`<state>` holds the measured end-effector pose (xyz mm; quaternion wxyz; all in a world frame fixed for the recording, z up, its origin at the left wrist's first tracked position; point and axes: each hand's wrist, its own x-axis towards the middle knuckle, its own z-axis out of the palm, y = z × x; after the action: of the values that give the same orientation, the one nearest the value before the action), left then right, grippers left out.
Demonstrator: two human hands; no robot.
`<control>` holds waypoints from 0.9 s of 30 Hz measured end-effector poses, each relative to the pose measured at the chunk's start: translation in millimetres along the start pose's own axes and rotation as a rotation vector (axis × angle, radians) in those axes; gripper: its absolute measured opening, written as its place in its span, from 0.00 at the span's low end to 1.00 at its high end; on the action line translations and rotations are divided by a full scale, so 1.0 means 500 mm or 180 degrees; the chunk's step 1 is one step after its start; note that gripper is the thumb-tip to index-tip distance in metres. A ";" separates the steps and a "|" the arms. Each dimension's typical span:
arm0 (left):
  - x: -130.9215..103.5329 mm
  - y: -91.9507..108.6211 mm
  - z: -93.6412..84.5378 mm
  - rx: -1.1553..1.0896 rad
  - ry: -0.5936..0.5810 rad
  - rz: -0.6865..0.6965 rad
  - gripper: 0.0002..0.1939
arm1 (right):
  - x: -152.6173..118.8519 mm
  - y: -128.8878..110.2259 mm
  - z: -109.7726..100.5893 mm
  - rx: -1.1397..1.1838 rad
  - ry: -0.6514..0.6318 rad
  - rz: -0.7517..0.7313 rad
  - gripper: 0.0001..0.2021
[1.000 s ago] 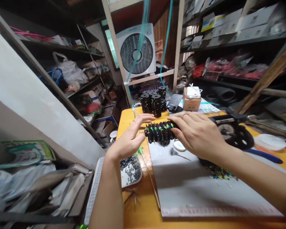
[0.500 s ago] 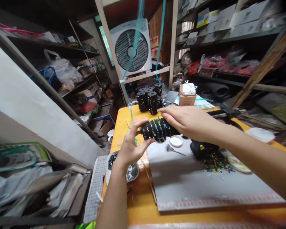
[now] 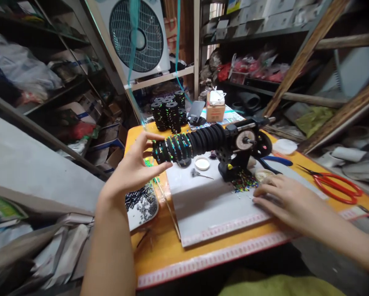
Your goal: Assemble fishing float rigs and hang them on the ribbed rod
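A long black ribbed roll (image 3: 178, 147), its left part banded with coloured bits, is mounted on a black hand-cranked device (image 3: 240, 139). My left hand (image 3: 138, 160) curls round the roll's left end, thumb below and fingers over and behind it. On the grey-white board, my right hand (image 3: 280, 199) is lowered beside a heap of small multicoloured beads (image 3: 245, 183); its thumb and forefinger are slightly apart with nothing visible between them. A small round dish (image 3: 264, 176) lies just behind its fingers. A white lid (image 3: 202, 163) and a small brush-like tool (image 3: 199, 174) lie under the roll.
Several black spools (image 3: 172, 117) stand at the back, near a phone on a stand (image 3: 197, 111) and a cardboard box (image 3: 215, 111). Red-handled scissors (image 3: 338, 185) and blue pliers (image 3: 277, 161) lie right. A white tray (image 3: 144, 213) of dark pieces sits left. A fan (image 3: 137, 39) stands behind.
My right hand has left the roll and come down to the board by the beads. My left hand stays at the roll's end. The view has turned right.
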<state>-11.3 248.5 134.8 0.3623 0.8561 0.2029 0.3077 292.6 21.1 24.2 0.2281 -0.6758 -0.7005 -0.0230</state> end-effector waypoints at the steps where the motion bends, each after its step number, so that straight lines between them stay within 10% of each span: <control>1: 0.003 0.005 -0.005 0.0010 -0.0085 0.0001 0.24 | -0.012 0.008 0.016 -0.0030 0.0097 0.0112 0.12; 11: 0.011 0.010 -0.013 -0.0078 -0.0217 -0.0059 0.23 | -0.002 -0.027 0.052 0.0327 0.0635 0.0003 0.08; 19: 0.012 0.016 -0.020 -0.0214 -0.0288 -0.0201 0.23 | 0.216 -0.186 -0.097 0.0603 0.1133 -0.1249 0.03; 27: 0.017 0.008 -0.020 0.0033 -0.0235 0.0002 0.22 | 0.371 -0.262 -0.083 0.0498 0.1227 -0.2021 0.07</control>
<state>-11.7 255.7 146.5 0.3651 0.8687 0.1908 0.2750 182.2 169.4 162.4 0.3881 -0.3888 -0.8190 -0.1657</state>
